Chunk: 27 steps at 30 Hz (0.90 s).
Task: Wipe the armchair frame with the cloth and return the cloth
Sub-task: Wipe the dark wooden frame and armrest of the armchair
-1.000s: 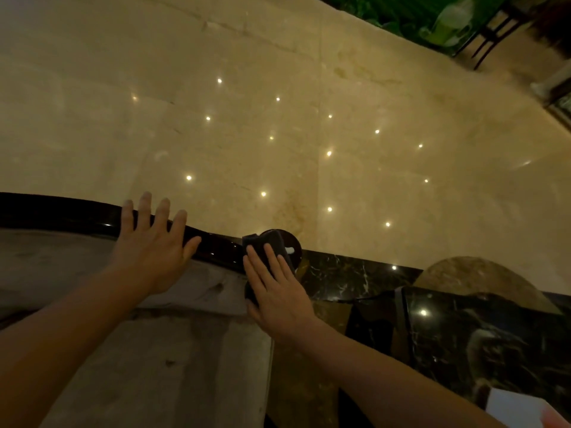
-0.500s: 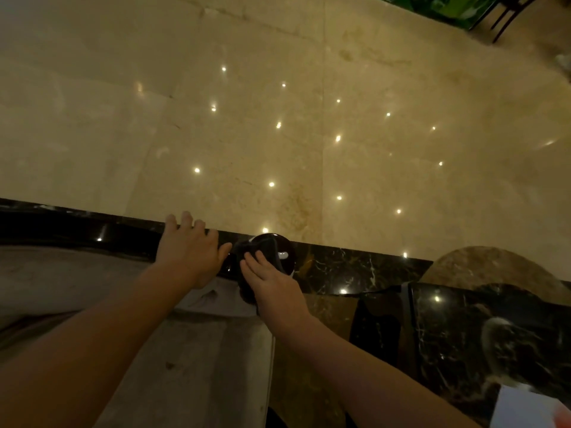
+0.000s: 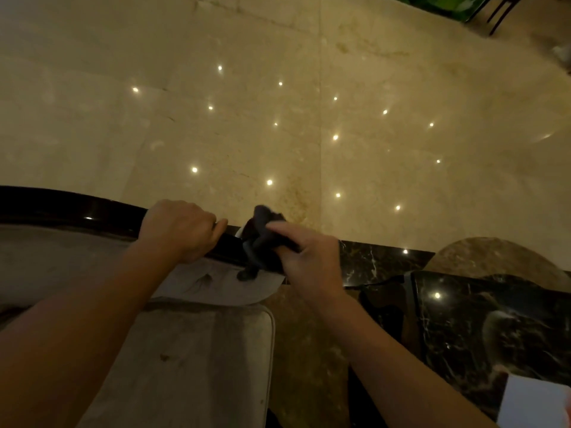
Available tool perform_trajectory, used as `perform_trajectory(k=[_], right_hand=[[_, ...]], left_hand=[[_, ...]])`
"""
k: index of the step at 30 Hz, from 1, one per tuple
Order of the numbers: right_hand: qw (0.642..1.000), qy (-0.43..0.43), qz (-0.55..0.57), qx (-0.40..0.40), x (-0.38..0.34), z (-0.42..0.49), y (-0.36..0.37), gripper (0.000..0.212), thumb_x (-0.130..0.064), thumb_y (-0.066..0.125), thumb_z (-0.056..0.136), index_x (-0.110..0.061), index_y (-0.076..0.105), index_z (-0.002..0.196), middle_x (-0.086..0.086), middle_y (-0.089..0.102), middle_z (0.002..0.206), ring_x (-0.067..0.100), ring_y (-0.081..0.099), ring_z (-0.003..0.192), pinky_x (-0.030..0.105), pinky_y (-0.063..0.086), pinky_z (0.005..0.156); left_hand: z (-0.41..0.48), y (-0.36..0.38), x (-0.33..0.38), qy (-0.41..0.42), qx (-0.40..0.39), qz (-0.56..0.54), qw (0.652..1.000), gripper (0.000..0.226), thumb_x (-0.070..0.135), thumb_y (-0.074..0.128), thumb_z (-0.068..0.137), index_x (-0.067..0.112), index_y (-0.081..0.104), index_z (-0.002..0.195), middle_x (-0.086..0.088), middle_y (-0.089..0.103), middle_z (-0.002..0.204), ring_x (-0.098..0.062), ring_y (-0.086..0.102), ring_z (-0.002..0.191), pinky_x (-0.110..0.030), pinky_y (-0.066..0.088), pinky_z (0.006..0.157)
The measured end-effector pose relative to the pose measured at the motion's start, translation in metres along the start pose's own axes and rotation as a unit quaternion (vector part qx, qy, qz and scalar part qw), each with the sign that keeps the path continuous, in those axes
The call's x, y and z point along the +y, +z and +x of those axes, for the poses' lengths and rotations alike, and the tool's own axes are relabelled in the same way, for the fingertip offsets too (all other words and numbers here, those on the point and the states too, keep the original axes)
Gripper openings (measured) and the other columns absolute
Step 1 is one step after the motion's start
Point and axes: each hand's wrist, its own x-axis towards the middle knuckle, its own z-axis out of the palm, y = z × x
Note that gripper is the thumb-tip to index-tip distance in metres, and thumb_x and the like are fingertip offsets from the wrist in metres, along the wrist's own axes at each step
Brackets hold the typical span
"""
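The armchair's glossy dark frame (image 3: 71,213) curves from the left edge toward the centre, above grey upholstery (image 3: 197,362). My left hand (image 3: 180,228) is curled over the top of that frame. At the frame's right end my right hand (image 3: 309,261) holds a bunched dark cloth (image 3: 262,236) wrapped around the rounded end of the frame. A tail of the cloth hangs down onto the pale padding. The frame's end is hidden under the cloth.
A dark marble side table (image 3: 494,329) stands at the right, with a white object (image 3: 534,403) on its near corner. A dark marble floor border (image 3: 380,261) runs behind it. Beyond lies polished beige floor (image 3: 309,118). Dark chair legs (image 3: 500,13) show at top right.
My left hand slid right along the frame and went from flat to curled over it. My right hand turned from pressing the cloth flat to bunching it around the frame's end.
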Motion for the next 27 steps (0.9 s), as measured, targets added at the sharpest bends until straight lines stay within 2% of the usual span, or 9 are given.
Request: perform_trajectory(k=[3,5,10,12,14,17,19,22,27], right_hand=[[0.999,-0.008,0.0,0.036,0.012,0.015,-0.022,0.037,0.006,0.074,0.08,-0.011,0.075,0.113,-0.008,0.069,0.108,-0.001,0.06,0.104,0.006,0.045,0.092],[0.999,0.005,-0.036,0.008,0.024,0.018,-0.019,0.036,0.002,0.073,0.082,-0.012,0.073,0.115,-0.007,0.068,0.109,0.0,0.058,0.103,0.006,0.045,0.09],[0.99,0.082,-0.049,-0.105,0.045,0.018,0.026,0.044,-0.022,0.053,0.09,-0.017,0.046,0.133,0.0,0.047,0.133,0.011,0.047,0.116,0.039,0.048,0.102],[0.984,0.077,-0.101,-0.125,0.051,0.019,0.052,0.059,-0.037,0.04,0.095,-0.02,0.029,0.151,0.005,0.027,0.159,0.023,0.029,0.143,0.046,0.03,0.119],[0.967,0.037,-0.235,-0.095,0.055,0.02,0.075,0.067,-0.052,0.024,0.1,-0.019,0.021,0.158,0.01,0.015,0.167,0.027,0.008,0.153,0.048,0.011,0.124],[0.954,-0.003,-0.289,-0.083,0.053,0.037,0.087,0.073,-0.06,0.02,0.098,-0.012,0.042,0.147,0.017,0.041,0.152,0.034,0.032,0.142,0.05,0.024,0.118],[0.953,-0.04,-0.284,-0.092,0.054,0.05,0.086,0.063,-0.058,0.026,0.096,-0.012,0.057,0.125,0.013,0.057,0.119,0.03,0.052,0.11,0.042,0.039,0.096],[0.952,-0.057,-0.288,-0.093,0.059,0.061,0.081,0.052,-0.056,0.03,0.095,-0.013,0.058,0.106,0.007,0.055,0.097,0.025,0.05,0.087,0.035,0.035,0.071],[0.952,-0.016,-0.305,-0.038,0.064,0.072,0.079,0.052,-0.054,0.03,0.097,-0.012,0.061,0.095,0.006,0.059,0.088,0.024,0.053,0.078,0.037,0.041,0.065]], left_hand=[[0.001,0.001,0.002,-0.002,0.015,-0.001,1.0,0.066,0.057,0.014,0.095,0.027,0.072,0.088,-0.001,0.07,0.077,-0.021,0.062,0.064,-0.03,0.033,0.054],[0.0,0.001,0.003,-0.005,0.018,-0.003,1.0,0.066,0.056,0.013,0.095,0.027,0.072,0.088,-0.001,0.07,0.077,-0.02,0.059,0.061,-0.03,0.032,0.054],[0.0,-0.002,0.004,-0.013,0.016,-0.004,1.0,0.063,0.055,0.015,0.096,0.026,0.07,0.087,0.0,0.064,0.072,-0.019,0.053,0.057,-0.03,0.033,0.054],[0.0,-0.002,0.003,-0.01,0.017,-0.004,1.0,0.059,0.053,0.017,0.096,0.025,0.068,0.085,0.002,0.058,0.066,-0.018,0.051,0.055,-0.03,0.037,0.054],[0.0,0.0,0.003,-0.003,0.024,-0.009,1.0,0.058,0.052,0.016,0.095,0.025,0.065,0.081,0.002,0.056,0.063,-0.016,0.051,0.053,-0.03,0.041,0.055],[0.002,0.002,0.001,0.002,0.036,-0.001,0.999,0.061,0.055,0.01,0.091,0.026,0.062,0.076,0.003,0.055,0.061,-0.014,0.048,0.049,-0.029,0.033,0.049],[0.001,0.001,0.003,0.004,0.033,0.001,0.999,0.063,0.055,0.007,0.09,0.027,0.061,0.075,0.004,0.053,0.06,-0.014,0.046,0.048,-0.028,0.029,0.048],[0.0,0.003,0.003,-0.005,0.05,-0.005,0.999,0.062,0.055,0.013,0.093,0.027,0.063,0.071,0.004,0.058,0.06,-0.014,0.05,0.048,-0.028,0.033,0.049],[0.0,0.001,0.003,-0.006,0.06,-0.004,0.998,0.064,0.054,0.015,0.094,0.025,0.067,0.072,0.002,0.062,0.063,-0.017,0.054,0.051,-0.029,0.033,0.051]])
